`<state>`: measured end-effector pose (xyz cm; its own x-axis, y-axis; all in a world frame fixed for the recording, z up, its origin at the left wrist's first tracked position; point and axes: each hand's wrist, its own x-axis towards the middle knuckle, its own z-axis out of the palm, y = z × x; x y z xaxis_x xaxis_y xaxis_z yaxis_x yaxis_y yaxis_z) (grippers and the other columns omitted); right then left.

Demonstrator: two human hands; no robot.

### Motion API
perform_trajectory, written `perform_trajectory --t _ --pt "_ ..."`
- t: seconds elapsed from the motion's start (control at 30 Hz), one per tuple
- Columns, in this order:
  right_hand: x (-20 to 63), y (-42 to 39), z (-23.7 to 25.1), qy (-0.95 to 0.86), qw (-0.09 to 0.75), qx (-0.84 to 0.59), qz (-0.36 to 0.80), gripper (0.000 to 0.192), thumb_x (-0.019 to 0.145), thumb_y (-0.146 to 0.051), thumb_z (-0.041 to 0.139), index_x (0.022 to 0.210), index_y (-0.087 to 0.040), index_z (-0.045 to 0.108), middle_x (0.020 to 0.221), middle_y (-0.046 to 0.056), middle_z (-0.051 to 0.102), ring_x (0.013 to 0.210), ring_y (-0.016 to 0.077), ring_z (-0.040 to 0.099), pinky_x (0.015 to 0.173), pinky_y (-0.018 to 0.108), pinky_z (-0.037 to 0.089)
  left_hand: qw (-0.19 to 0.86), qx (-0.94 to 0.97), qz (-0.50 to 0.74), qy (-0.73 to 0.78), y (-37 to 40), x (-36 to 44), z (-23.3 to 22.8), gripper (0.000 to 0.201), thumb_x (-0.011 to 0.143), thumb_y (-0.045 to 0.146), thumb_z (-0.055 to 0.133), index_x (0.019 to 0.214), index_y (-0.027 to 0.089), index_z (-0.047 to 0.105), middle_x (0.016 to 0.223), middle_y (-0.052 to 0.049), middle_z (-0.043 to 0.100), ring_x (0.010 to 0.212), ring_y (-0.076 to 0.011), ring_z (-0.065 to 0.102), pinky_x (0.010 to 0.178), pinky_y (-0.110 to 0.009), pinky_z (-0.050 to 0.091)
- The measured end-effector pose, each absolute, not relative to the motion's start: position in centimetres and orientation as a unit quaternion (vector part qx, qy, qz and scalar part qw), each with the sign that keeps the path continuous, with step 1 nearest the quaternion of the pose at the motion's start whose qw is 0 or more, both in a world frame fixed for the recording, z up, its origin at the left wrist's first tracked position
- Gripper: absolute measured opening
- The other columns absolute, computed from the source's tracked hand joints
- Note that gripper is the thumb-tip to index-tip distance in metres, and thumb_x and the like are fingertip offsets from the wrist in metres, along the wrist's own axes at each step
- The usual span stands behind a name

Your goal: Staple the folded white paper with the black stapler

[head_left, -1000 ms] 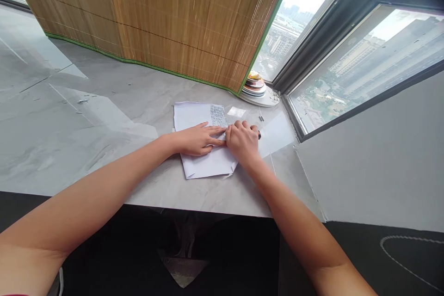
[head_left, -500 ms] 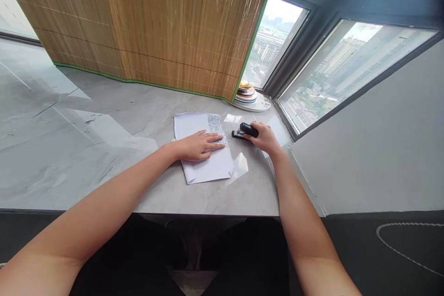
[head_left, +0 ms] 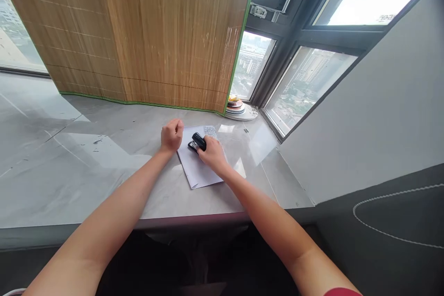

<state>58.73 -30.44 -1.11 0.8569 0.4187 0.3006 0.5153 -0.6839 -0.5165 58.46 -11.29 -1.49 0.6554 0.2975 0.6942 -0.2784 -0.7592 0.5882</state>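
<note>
Two hands on white paper sheets point(head_left: 199, 171) | right hand point(head_left: 212, 153) grips black stapler point(head_left: 197, 141) | left hand point(head_left: 172, 134) fisted, holding nothing visible

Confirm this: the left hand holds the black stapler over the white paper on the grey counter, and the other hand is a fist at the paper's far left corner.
Not quite. The head view shows the right hand holding the black stapler over the white paper on the grey counter; the left hand is the fist at the paper's far left corner.
</note>
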Motion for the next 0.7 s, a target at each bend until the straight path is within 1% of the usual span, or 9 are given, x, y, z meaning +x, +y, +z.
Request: perform_trajectory --t 0.07,0.17,0.3,0.4,0.47,0.57,0.6,0.63,0.7 --pt "58.6 -30.9 -1.8 -0.247 0.283 -0.924 -0.072 0.015 0.089 -0.032 0.064 0.085 -0.024 0.052 0.094 0.006 0.067 0.085 0.0233 0.060 0.070 0.032 0.038 0.362 0.839 0.405 0.011 -11.1 58.6 -1.8 0.037 0.100 0.027 0.043 0.063 0.024 0.041 0.063 -0.003 0.049 0.063 -0.0194 0.047 0.065 -0.033 0.034" --pt "58.5 -34.3 -2.2 -0.225 0.273 -0.931 -0.091 0.010 0.090 -0.030 0.061 0.089 -0.024 0.052 0.098 0.007 0.068 0.089 0.0244 0.061 0.072 0.033 0.040 0.376 0.841 0.389 0.015 -11.2 58.6 -2.0 0.039 0.099 0.029 0.044 0.061 0.024 0.040 0.061 -0.002 0.048 0.061 -0.0189 0.045 0.064 -0.033 0.031" --pt "57.7 -41.0 -2.3 -0.163 0.261 -0.946 -0.102 0.011 0.090 -0.031 0.059 0.085 -0.025 0.051 0.092 0.006 0.068 0.085 0.0248 0.062 0.072 0.033 0.041 0.379 0.842 0.383 0.019 -11.6 58.8 -2.3 0.040 0.100 0.031 0.043 0.060 0.023 0.040 0.060 -0.001 0.045 0.060 -0.0178 0.043 0.063 -0.033 0.030" --pt "56.9 -44.6 -2.6 -0.100 0.257 -0.955 -0.105 0.012 0.092 -0.034 0.057 0.088 -0.025 0.052 0.090 0.006 0.068 0.085 0.0258 0.063 0.073 0.034 0.042 0.382 0.847 0.369 0.013 -11.7 59.0 -2.5 0.041 0.099 0.033 0.043 0.060 0.023 0.039 0.059 0.000 0.044 0.059 -0.0173 0.042 0.062 -0.032 0.029" --pt "56.8 -46.2 -2.4 -0.090 0.255 -0.959 -0.086 0.018 0.091 -0.041 0.061 0.094 -0.024 0.056 0.094 0.008 0.069 0.091 0.0272 0.065 0.076 0.035 0.045 0.388 0.849 0.359 0.012 -11.7 59.1 -2.6 0.041 0.099 0.034 0.043 0.060 0.023 0.039 0.059 0.000 0.043 0.059 -0.0169 0.042 0.061 -0.032 0.029" --pt "58.1 -48.0 -1.2 -0.103 0.258 -0.958 -0.073 0.048 0.084 -0.061 0.070 0.109 -0.022 0.060 0.106 0.010 0.067 0.101 0.0292 0.064 0.082 0.036 0.049 0.402 0.847 0.348 0.015 -11.6 59.2 -2.6 0.040 0.098 0.035 0.043 0.060 0.023 0.041 0.058 0.001 0.042 0.059 -0.0162 0.042 0.061 -0.031 0.030" --pt "59.1 -48.6 -0.7 -0.113 0.265 -0.954 -0.086 0.054 0.085 -0.066 0.067 0.114 -0.022 0.060 0.109 0.011 0.066 0.102 0.0288 0.064 0.084 0.037 0.050 0.409 0.845 0.344 0.020 -11.5 59.2 -2.6 0.040 0.097 0.035 0.044 0.060 0.023 0.041 0.057 0.001 0.041 0.058 -0.0160 0.041 0.061 -0.031 0.030" --pt "60.3 -49.0 -0.3 -0.125 0.274 -0.947 -0.108 0.055 0.090 -0.069 0.061 0.118 -0.022 0.060 0.112 0.011 0.065 0.102 0.0279 0.064 0.086 0.037 0.051 0.417 0.842 0.341 0.025 -11.5 59.3 -2.6 0.039 0.096 0.034 0.044 0.059 0.023 0.042 0.056 0.001 0.040 0.057 -0.0158 0.041 0.060 -0.031 0.030" --pt "63.3 -49.5 0.1 -0.176 0.282 -0.930 -0.158 0.051 0.101 -0.065 0.043 0.121 -0.022 0.062 0.119 0.013 0.064 0.106 0.0267 0.063 0.093 0.039 0.051 0.436 0.834 0.337 0.035 -11.3 59.3 -2.5 0.039 0.095 0.035 0.044 0.058 0.022 0.040 0.054 0.002 0.036 0.055 -0.0150 0.037 0.058 -0.031 0.027"
